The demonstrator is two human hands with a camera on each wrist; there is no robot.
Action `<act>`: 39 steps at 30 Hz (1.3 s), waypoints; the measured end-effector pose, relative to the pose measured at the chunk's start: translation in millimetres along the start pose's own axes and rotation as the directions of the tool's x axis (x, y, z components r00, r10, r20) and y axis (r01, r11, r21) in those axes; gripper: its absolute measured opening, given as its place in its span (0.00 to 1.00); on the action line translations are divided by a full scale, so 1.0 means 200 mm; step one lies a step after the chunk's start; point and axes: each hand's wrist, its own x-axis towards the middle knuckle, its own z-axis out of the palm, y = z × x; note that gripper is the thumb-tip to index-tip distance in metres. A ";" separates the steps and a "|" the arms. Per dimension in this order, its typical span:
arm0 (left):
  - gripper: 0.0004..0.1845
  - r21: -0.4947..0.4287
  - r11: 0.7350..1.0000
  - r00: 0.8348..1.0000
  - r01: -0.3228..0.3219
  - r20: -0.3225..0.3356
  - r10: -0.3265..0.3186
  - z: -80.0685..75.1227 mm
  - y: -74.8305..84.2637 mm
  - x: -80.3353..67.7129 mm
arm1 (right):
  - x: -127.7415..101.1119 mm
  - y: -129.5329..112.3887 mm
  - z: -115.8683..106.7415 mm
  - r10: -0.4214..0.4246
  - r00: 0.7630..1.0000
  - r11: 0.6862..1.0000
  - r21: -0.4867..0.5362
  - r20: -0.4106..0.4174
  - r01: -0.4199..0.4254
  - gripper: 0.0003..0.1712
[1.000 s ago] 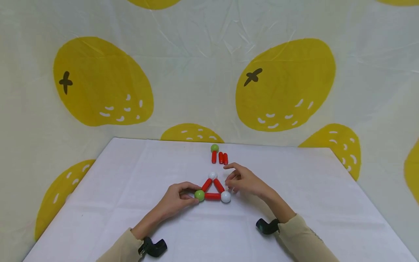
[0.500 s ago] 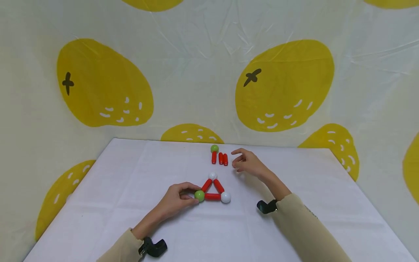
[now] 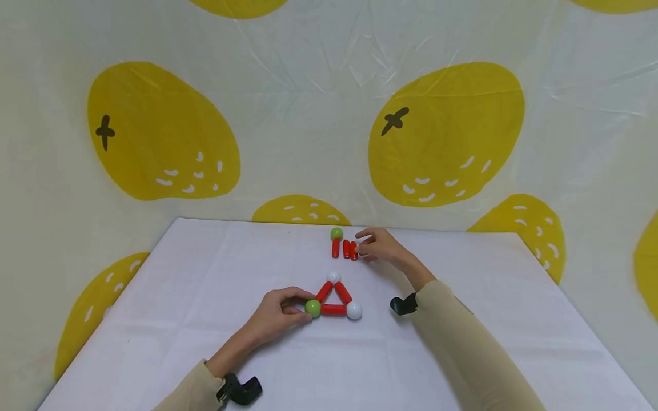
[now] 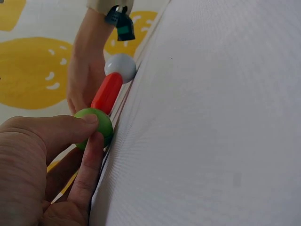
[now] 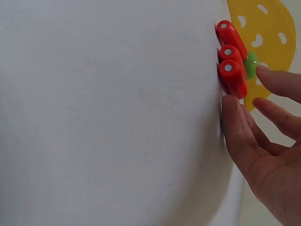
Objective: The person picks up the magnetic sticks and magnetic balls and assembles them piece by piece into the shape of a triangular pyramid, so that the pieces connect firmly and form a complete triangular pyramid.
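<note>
A flat triangle of red magnetic rods [image 3: 333, 310] and balls lies on the white cloth in the head view. Its corners are a green ball [image 3: 312, 309] at the left and a white ball [image 3: 354, 310] at the right, with another white ball [image 3: 334, 277] at the far tip. My left hand [image 3: 277, 312] pinches the green corner ball between thumb and fingers. Farther back, my right hand [image 3: 382, 246] reaches beside two loose red rods [image 5: 231, 70], its fingers spread and slightly bent. In the right wrist view, one fingertip is right at the end of the nearest rod.
Left of the loose rods, a red rod [image 3: 336, 248] points toward a second green ball [image 3: 336, 233] near the table's back edge. A white cloth [image 3: 205, 262] covers the table. Behind it hangs a curtain [image 3: 308, 114] with yellow fruit prints.
My right hand has moved away from the triangle, back across the table, then left to the loose rods. The left hand keeps its pinch on the green ball.
</note>
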 end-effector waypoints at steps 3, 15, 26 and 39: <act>0.19 -0.004 1.000 1.000 -0.003 0.002 0.003 0.00 0.00 0.00 | 0.03 0.00 0.01 0.011 1.000 1.000 -0.006 0.010 -0.011 0.27; 0.20 -0.011 1.000 1.000 -0.001 0.004 0.001 0.00 0.01 0.00 | 0.06 -0.02 0.03 0.030 1.000 0.995 -0.095 -0.003 -0.030 0.24; 0.20 -0.013 1.000 1.000 0.003 0.002 -0.003 0.00 0.01 0.00 | 0.04 -0.03 0.06 0.039 0.998 0.998 -0.048 -0.047 -0.041 0.23; 0.19 -0.003 1.000 1.000 0.014 0.006 -0.014 0.00 0.01 0.01 | 0.01 -0.03 0.05 0.058 0.996 0.992 0.118 -0.061 -0.051 0.19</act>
